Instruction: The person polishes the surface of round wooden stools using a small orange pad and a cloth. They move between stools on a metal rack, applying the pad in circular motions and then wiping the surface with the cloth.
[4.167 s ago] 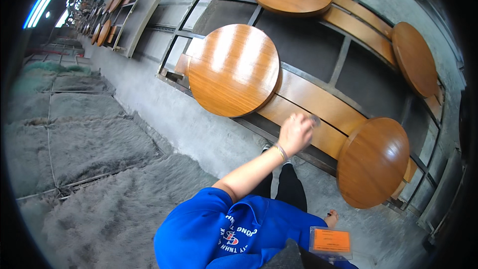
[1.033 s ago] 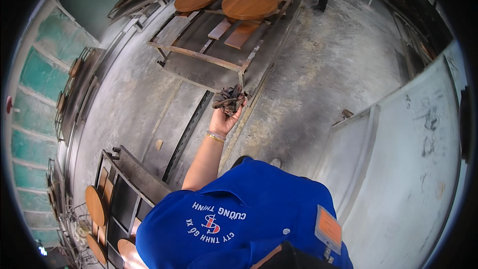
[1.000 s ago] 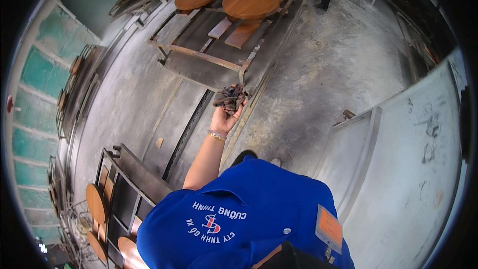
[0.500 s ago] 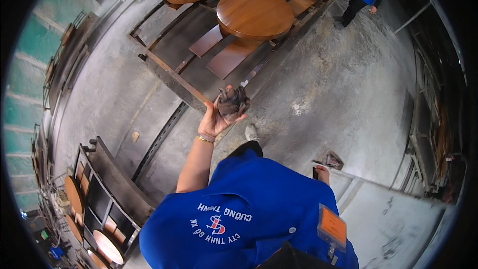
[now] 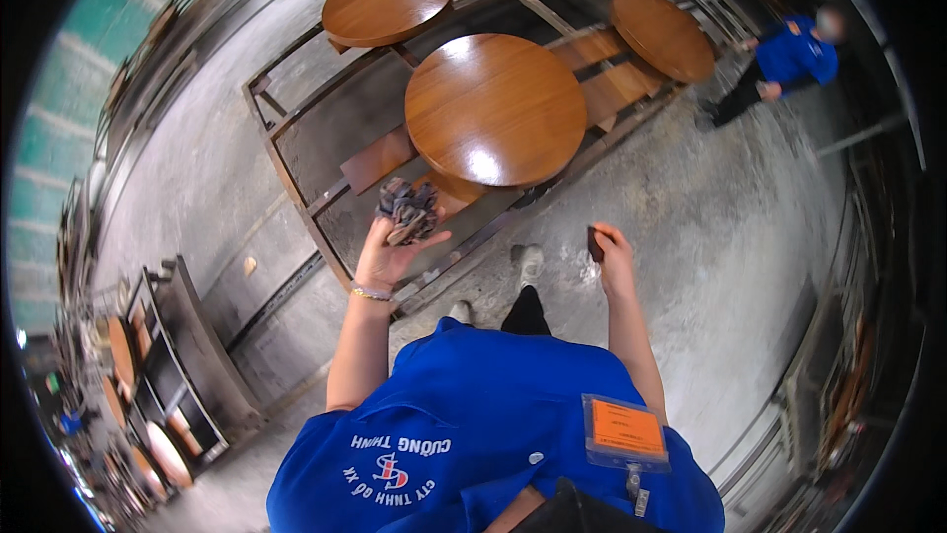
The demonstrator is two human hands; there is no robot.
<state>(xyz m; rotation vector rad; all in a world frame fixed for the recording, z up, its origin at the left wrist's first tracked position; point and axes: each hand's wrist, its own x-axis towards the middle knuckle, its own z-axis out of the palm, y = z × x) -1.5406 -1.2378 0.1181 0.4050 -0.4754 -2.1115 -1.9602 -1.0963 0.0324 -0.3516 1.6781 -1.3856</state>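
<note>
My left hand (image 5: 383, 262) holds up a crumpled dark grey rag (image 5: 407, 210), its thumb and fingers partly spread around the cloth. The rag is just in front of the near edge of a round, glossy brown wooden tabletop (image 5: 496, 109). My right hand (image 5: 617, 255) is closed on a small dark brown block (image 5: 595, 243), out to the right of the tabletop and over the floor. What the block is exactly cannot be made out. Neither hand touches the tabletop.
The tabletop lies on a low metal frame (image 5: 306, 200) with wooden boards. More round tops (image 5: 387, 3) lie farther back and a leaning one (image 5: 661, 35) at the right. A co-worker in blue (image 5: 797, 52) stands at far right. Another rack (image 5: 187, 355) stands at left.
I have come closer to the large tabletop. My left hand with the rag has moved left in view. My right hand has come up and forward, showing the dark block. The co-worker appears farther right.
</note>
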